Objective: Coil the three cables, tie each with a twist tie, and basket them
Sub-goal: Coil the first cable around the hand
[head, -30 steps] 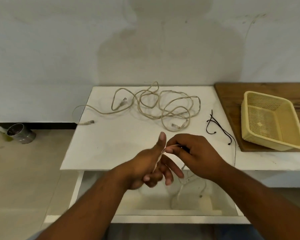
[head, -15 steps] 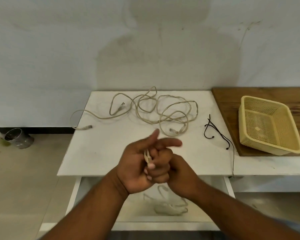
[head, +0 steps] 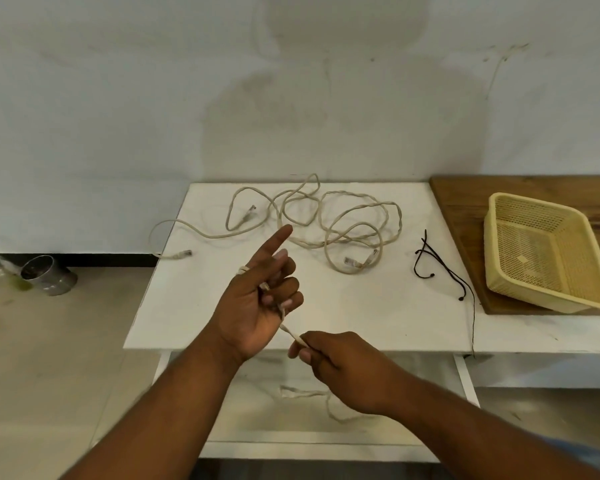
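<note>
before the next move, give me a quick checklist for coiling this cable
1. Left hand grips the cable: ok, it runs through the curled fingers.
2. Right hand pinches the cable: ok, the stretch between the hands is straight.
3. Hanging slack free of snags: cannot tell, it drops below the table edge.
4. Black ties ready: ok, lying loose on the table.
5. Basket ready: ok, open side up, no cable in it.
</note>
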